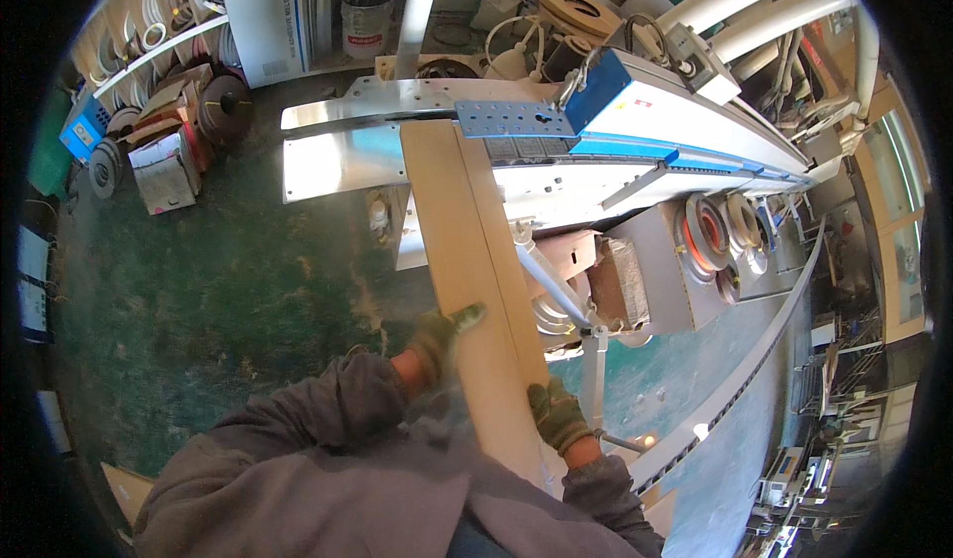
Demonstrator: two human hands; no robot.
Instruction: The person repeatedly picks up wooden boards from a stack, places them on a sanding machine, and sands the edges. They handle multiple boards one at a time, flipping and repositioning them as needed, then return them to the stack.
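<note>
A long light wood-tone panel (458, 238) runs from beside my torso up to the metal infeed plate of a white and blue machine, apparently an edge bander (670, 126). A lengthwise line divides its face; whether this is one stepped piece or two stacked strips, I cannot tell. My gloved left hand (441, 338) grips the left edge, thumb lying on top. Lower down, my gloved right hand (557, 415) holds the right edge, its fingers partly hidden. The panel's far end lies over the shiny metal plate (339, 163), next to a perforated blue guard (514, 119).
Rolls of edge banding (703, 234) and cardboard boxes (625, 282) sit under the machine. To the right curves a long white roller rail (744, 357). Across the green floor (246, 290), a cardboard box (164, 171) and more rolls (223, 107) stand near a shelf (160, 55).
</note>
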